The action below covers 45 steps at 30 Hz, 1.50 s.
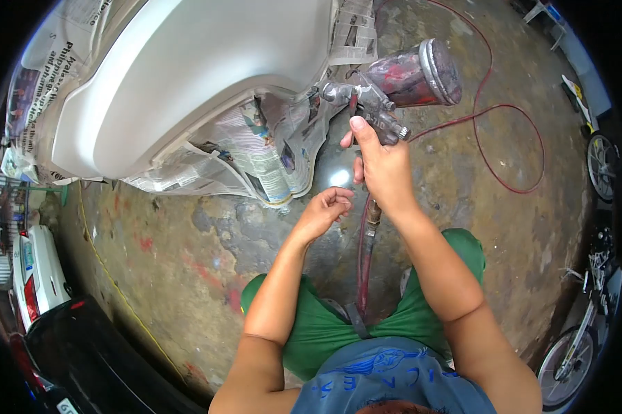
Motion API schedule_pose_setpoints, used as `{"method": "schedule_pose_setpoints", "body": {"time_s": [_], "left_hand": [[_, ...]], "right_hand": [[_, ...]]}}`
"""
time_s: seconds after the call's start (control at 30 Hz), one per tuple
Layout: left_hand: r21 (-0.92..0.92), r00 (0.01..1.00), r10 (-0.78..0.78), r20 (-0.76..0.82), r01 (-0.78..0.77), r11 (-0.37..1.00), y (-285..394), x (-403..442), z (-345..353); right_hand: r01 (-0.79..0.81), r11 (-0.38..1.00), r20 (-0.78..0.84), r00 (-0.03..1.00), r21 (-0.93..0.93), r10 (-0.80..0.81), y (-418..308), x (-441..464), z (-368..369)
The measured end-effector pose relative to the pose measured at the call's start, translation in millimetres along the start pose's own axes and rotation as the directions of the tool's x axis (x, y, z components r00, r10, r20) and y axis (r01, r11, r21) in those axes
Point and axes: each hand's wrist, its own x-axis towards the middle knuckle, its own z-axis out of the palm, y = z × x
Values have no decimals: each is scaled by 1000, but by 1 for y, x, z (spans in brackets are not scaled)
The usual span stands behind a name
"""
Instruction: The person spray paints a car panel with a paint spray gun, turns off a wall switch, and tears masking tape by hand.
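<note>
My right hand is wrapped round the handle of a paint spray gun, its thumb lying along the back of the gun body. A paint-stained cup is joined to the gun and tilts to the right. From beneath the handle a red air hose runs down between my legs. My left hand hovers beside the hose, fingers loosely curled in, with nothing visible in them. Ahead and to the left is a smooth silver-white car body panel. The gun's front end points toward its right edge.
Masking newspaper borders the panel. Red hose loops lie on the stained concrete floor to the right. A yellow cord crosses the left side. A black car and a white car stand at left, a motorcycle at right.
</note>
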Motion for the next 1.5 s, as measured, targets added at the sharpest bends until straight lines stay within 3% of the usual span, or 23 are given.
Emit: {"method": "schedule_pose_setpoints", "body": {"time_s": [0.2, 0.43, 0.67, 0.83, 1.03, 1.23, 1.5], "left_hand": [[71, 1000, -19, -12, 20, 997, 10, -5, 0], [12, 999, 43, -15, -42, 999, 2, -3, 0], [87, 995, 86, -48, -82, 993, 11, -6, 4], [78, 997, 50, -58, -46, 996, 11, -7, 4], [102, 1000, -7, -30, 10, 995, 8, -3, -1], [89, 999, -8, -31, 10, 996, 4, -1, -2], [97, 999, -14, -30, 17, 995, 7, -2, -1]], "right_hand": [[74, 995, 86, 993, 69, -80, -29, -21, 9], [153, 987, 142, 977, 53, -160, -40, -33, 13], [71, 996, 239, 968, 59, -83, -44, -38, 15], [108, 994, 159, 981, 26, -111, -23, -30, 14], [38, 997, 71, 997, 71, -43, -6, -16, 7], [29, 998, -25, 999, -47, -30, 7, -9, 4], [-28, 998, -74, 997, -49, 25, 20, 1, 7]]}}
